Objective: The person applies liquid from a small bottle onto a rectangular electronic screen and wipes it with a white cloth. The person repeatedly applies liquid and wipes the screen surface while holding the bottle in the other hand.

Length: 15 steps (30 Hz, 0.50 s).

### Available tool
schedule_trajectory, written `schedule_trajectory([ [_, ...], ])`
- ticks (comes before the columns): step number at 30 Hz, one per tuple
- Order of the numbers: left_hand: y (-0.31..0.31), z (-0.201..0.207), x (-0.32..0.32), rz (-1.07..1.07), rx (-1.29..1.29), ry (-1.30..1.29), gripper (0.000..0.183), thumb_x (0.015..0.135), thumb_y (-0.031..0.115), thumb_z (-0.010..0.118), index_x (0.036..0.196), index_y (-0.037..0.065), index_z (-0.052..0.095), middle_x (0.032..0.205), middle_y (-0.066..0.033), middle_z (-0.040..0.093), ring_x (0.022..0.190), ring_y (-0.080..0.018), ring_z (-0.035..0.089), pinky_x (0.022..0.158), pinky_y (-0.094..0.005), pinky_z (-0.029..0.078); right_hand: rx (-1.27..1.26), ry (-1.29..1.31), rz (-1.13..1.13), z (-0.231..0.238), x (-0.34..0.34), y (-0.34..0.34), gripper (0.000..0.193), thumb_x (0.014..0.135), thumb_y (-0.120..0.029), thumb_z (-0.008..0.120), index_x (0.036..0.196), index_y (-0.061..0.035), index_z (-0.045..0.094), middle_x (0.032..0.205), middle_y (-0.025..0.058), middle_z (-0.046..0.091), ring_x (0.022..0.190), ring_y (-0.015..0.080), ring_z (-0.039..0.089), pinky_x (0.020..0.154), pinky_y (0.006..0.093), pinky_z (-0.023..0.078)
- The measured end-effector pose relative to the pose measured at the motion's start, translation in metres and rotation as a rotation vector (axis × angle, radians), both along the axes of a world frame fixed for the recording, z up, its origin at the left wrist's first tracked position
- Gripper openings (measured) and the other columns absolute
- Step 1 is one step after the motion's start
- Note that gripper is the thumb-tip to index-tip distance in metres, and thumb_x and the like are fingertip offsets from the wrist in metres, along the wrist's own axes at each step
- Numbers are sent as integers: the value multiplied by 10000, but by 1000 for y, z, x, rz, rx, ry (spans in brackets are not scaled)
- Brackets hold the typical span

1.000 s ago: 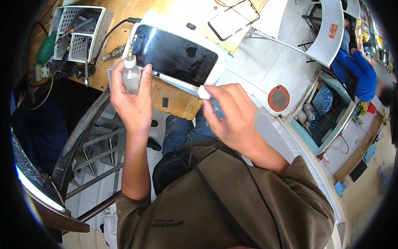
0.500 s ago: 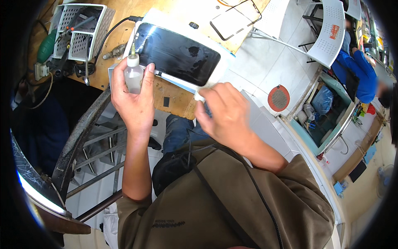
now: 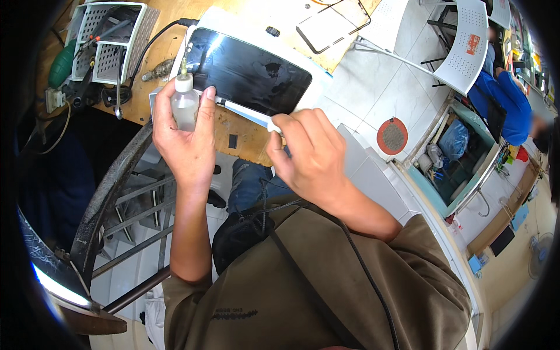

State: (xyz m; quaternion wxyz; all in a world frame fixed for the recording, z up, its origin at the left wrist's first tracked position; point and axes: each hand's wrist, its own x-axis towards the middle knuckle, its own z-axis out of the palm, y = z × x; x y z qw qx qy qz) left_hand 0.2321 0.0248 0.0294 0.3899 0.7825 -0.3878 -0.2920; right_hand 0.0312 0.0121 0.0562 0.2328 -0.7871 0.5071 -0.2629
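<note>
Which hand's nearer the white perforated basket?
Left. In the picture, the left hand, holding the clear bottle, is below and right of the basket; the right hand is farther right, by the dark panel.

Bright light covers the desk point(image 3: 248, 140), with glare at the left end of the dark screen point(image 3: 251, 67). Deep shadow lies below-left of that screen; fisheye distortion bends edges toward a black rim.

At upper centre, a dark glass panel point(image 3: 248, 73) lies on a white device point(image 3: 233, 26). The left hand point(image 3: 189, 149) holds a clear bottle point(image 3: 185, 112) at its lower left; the right hand point(image 3: 312, 143), near centre, pinches a small white piece point(image 3: 272, 125).
</note>
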Motion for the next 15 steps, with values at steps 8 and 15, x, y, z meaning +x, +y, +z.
schedule_trajectory([
  [8, 0, -1, 0, 2, -21, 4, 403, 999, 146, 911, 1312, -10, 711, 1149, -101, 724, 1046, -193, 677, 972, -368, 548, 42, -13, 24, 2, -11, -3, 320, 729, 38, 831, 1026, -15, 723, 895, 99, 612, 774, 297, 629, 631, 426, 524],
  [15, -1, 1, -2, 4, -13, -7, 393, 1001, 134, 905, 1311, -8, 709, 1160, -105, 728, 1054, -194, 679, 978, -364, 549, 69, -24, 8, 8, -10, -3, 311, 742, 44, 842, 1031, -22, 745, 892, 97, 655, 752, 290, 656, 645, 414, 534],
])
